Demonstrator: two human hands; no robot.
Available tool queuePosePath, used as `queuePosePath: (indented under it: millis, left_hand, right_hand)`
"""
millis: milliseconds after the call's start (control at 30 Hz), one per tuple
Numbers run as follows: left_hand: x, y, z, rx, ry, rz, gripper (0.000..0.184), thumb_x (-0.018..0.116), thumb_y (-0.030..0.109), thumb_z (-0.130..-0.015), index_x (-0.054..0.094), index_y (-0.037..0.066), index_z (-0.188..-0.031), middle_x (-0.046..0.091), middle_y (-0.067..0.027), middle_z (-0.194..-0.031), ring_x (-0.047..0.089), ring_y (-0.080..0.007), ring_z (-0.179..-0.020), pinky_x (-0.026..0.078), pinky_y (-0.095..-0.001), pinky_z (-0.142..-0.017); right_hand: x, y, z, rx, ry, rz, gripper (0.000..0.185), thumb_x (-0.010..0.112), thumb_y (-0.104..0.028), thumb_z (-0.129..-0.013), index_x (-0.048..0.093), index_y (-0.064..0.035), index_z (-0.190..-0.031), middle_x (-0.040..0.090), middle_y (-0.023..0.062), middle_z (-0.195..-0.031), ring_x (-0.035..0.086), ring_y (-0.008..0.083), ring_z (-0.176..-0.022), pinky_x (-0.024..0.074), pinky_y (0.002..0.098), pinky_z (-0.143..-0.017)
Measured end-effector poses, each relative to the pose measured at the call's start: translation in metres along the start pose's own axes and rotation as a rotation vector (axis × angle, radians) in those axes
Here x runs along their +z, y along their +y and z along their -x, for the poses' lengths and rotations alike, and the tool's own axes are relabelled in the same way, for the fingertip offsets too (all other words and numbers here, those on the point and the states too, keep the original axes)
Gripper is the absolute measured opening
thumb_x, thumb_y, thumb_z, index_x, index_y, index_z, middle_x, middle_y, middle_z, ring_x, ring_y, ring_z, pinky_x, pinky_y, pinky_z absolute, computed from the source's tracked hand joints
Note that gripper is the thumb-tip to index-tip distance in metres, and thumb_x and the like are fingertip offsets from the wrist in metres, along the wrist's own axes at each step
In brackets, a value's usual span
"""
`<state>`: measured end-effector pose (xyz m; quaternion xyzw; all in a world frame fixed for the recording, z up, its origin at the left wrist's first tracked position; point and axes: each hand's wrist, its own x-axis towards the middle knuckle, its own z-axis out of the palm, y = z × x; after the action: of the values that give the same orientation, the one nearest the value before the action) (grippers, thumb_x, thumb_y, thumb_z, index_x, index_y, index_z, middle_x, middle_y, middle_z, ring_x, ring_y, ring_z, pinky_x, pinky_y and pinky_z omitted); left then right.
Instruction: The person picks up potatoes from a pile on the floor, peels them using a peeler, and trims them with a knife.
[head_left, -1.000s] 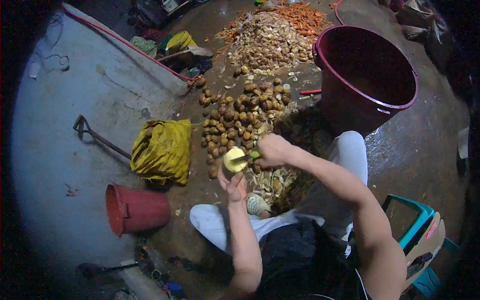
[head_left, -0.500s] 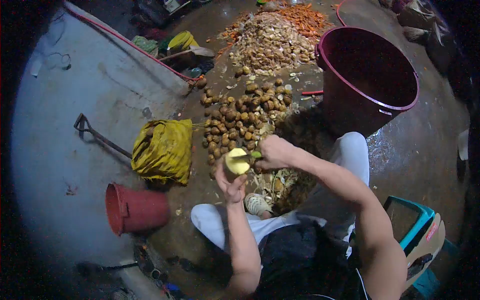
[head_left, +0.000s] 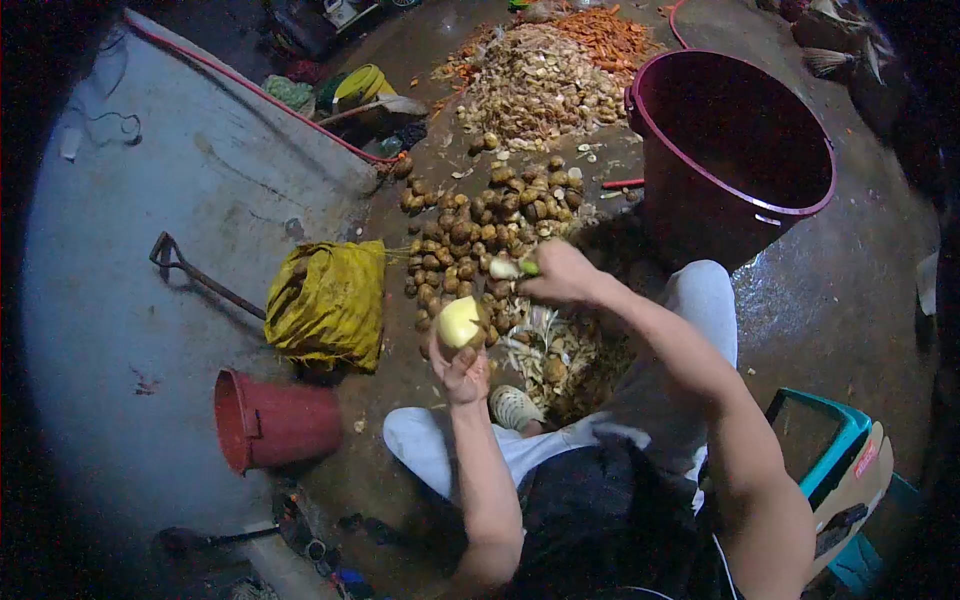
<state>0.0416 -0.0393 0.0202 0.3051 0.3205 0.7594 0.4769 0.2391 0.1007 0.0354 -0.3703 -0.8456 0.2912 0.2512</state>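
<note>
Evidently wet, the dark floor (head_left: pixel 820 320) runs through the head camera's view, meeting a pale raised slab (head_left: pixel 200 190) on the left, with a red hose (head_left: pixel 250 88) along its far edge. Far off lies a heap of pale peelings (head_left: pixel 540 85), orange peelings (head_left: pixel 608 35) spilling behind it; nearer, brown unpeeled tubers (head_left: pixel 460 235) spread over the floor, and loose peelings (head_left: pixel 560 345) gather between the person's legs.

A big maroon tub (head_left: pixel 638 112) stands at the far right, its inside too dark to read. Toward the near left sits a small red bucket (head_left: pixel 295 425), its mouth facing left, beside a yellow sack (head_left: pixel 325 305); a shovel-type handle (head_left: pixel 210 272) reaches out leftward from behind the sack.

The left hand (head_left: pixel 462 375) has its fingers curled around the lower part of a partly peeled tuber (head_left: pixel 459 322), yellow flesh uppermost, raised just left of the loose peelings. The right hand (head_left: pixel 560 272) is closed around a green-handled knife (head_left: pixel 528 267), whose pale blade end is apart from the tuber. Between both hands a gap opens over the peelings; bare floor separates the sack from the brown tubers.
</note>
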Motion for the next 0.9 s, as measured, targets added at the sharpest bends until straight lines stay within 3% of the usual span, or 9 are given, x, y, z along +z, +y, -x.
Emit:
queuePosePath:
  millis: [133, 200, 267, 333, 367, 500, 667, 800, 900]
  left_hand:
    - [0.002, -0.002, 0.002, -0.085, -0.041, -0.093, 0.079, 0.075, 0.007, -0.062, 0.041, -0.004, -0.133, 0.052, -0.0166, -0.126, 0.052, -0.0302, -0.118, 0.043, -0.0398, -0.103]
    - [0.007, -0.009, 0.007, -0.142, -0.044, -0.128, 0.078, 0.071, 0.002, -0.061, 0.042, -0.004, -0.133, 0.053, -0.0164, -0.124, 0.054, -0.0297, -0.115, 0.045, -0.0369, -0.1]
    - [0.012, -0.014, 0.009, -0.123, -0.019, -0.138, 0.078, 0.071, 0.003, -0.059, 0.044, -0.003, -0.131, 0.054, -0.0163, -0.122, 0.056, -0.0293, -0.112, 0.046, -0.0379, -0.099]
    - [0.011, -0.013, 0.009, -0.259, -0.255, 0.023, 0.081, 0.073, 0.006, -0.054, 0.046, -0.003, -0.13, 0.055, -0.0173, -0.122, 0.056, -0.0317, -0.112, 0.046, -0.0414, -0.1]
    - [0.007, -0.016, 0.017, -0.295, -0.12, 0.161, 0.085, 0.076, 0.009, -0.05, 0.048, -0.002, -0.129, 0.055, -0.0182, -0.123, 0.055, -0.0347, -0.114, 0.045, -0.0444, -0.102]
    - [-0.003, -0.013, 0.01, -0.364, -0.195, 0.446, 0.084, 0.076, 0.02, -0.057, 0.045, -0.004, -0.131, 0.052, -0.0207, -0.131, 0.053, -0.0374, -0.119, 0.049, -0.051, -0.096]
    - [0.016, -0.013, 0.006, -0.258, -0.001, -0.053, 0.081, 0.076, 0.017, -0.057, 0.046, -0.006, -0.129, 0.055, -0.0194, -0.125, 0.056, -0.0346, -0.114, 0.048, -0.049, -0.098]
    - [0.012, -0.02, 0.012, -0.318, 0.001, 0.363, 0.084, 0.078, 0.022, -0.055, 0.047, -0.006, -0.127, 0.055, -0.0226, -0.121, 0.054, -0.0376, -0.114, 0.044, -0.0516, -0.101]
    - [0.013, -0.014, 0.008, -0.369, -0.066, 0.504, 0.083, 0.077, 0.019, -0.053, 0.048, -0.002, -0.129, 0.054, -0.0173, -0.127, 0.051, -0.035, -0.12, 0.042, -0.0478, -0.103]
  right_hand:
    - [0.005, 0.018, -0.016, 0.071, 0.234, -0.039, 0.031, 0.07, -0.033, -0.067, 0.063, -0.0034, -0.072, 0.061, 0.02, -0.065, 0.062, 0.0403, -0.064, 0.0522, 0.0481, -0.063]
    - [-0.011, -0.006, -0.012, -0.115, 0.344, 0.108, 0.029, 0.07, -0.031, -0.065, 0.065, -0.0048, -0.076, 0.061, 0.0191, -0.065, 0.062, 0.0395, -0.064, 0.0519, 0.0475, -0.062]
    - [-0.014, -0.009, -0.011, -0.104, 0.27, 0.098, 0.028, 0.07, -0.03, -0.064, 0.068, -0.0072, -0.079, 0.062, 0.0177, -0.066, 0.063, 0.0374, -0.065, 0.0523, 0.0465, -0.063]
    - [-0.022, -0.001, -0.016, 0.024, 0.211, 0.075, 0.027, 0.07, -0.031, -0.065, 0.068, -0.0088, -0.079, 0.063, 0.0172, -0.066, 0.064, 0.0352, -0.067, 0.0525, 0.0465, -0.064]
    - [-0.012, 0.027, -0.025, 0.005, 0.269, 0.121, 0.027, 0.07, -0.033, -0.066, 0.067, -0.0089, -0.078, 0.063, 0.0176, -0.067, 0.064, 0.0353, -0.068, 0.0526, 0.0463, -0.064]
    - [-0.004, 0.046, -0.038, 0.03, 0.298, 0.136, 0.029, 0.07, -0.033, -0.067, 0.067, -0.0067, -0.079, 0.063, 0.0185, -0.068, 0.063, 0.0384, -0.067, 0.052, 0.0484, -0.066]
    - [-0.018, -0.009, -0.02, -0.084, 0.198, 0.196, 0.029, 0.071, -0.034, -0.067, 0.068, -0.0074, -0.079, 0.062, 0.0188, -0.067, 0.063, 0.0379, -0.069, 0.0508, 0.0493, -0.065]
    - [-0.006, 0.04, -0.033, 0.099, 0.247, 0.139, 0.031, 0.069, -0.035, -0.069, 0.067, -0.0057, -0.079, 0.062, 0.0187, -0.066, 0.063, 0.0375, -0.07, 0.0514, 0.0482, -0.066]
    - [-0.002, 0.043, -0.037, 0.037, 0.295, 0.089, 0.033, 0.069, -0.035, -0.069, 0.067, -0.0041, -0.08, 0.063, 0.0204, -0.069, 0.064, 0.0382, -0.07, 0.0524, 0.0474, -0.069]
